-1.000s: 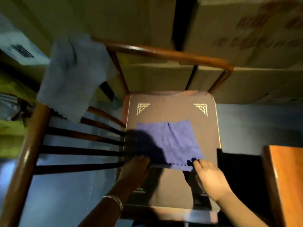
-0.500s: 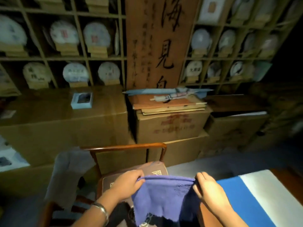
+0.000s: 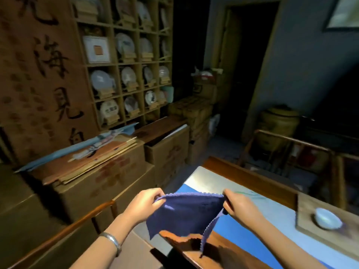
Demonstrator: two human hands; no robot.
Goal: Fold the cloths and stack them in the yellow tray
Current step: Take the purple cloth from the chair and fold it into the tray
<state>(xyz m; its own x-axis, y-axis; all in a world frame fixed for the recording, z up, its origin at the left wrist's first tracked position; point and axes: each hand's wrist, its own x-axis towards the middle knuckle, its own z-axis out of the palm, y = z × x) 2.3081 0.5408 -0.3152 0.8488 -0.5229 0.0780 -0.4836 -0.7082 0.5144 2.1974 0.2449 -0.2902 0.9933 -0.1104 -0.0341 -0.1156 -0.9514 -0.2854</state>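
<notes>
A dark blue cloth [image 3: 184,214] hangs in the air between my two hands, stretched along its scalloped top edge. My left hand [image 3: 144,204] pinches its upper left corner and my right hand [image 3: 238,205] pinches its upper right corner. The lower part droops over the near edge of a wooden table [image 3: 250,177] covered with a blue and white mat [image 3: 242,230]. No yellow tray is in view.
A wooden board [image 3: 310,232] with a small white cup [image 3: 327,220] lies on the table at right. A chair's wooden rail [image 3: 64,232] runs at lower left. Cardboard boxes [image 3: 101,183] and shelves with round cakes [image 3: 124,74] stand behind. A second chair [image 3: 310,152] stands past the table.
Both hands lifted the blue cloth off the chair seat and carried it right, over the table's edge. The view swung up and right; the grey cloth on the chair back has left view.
</notes>
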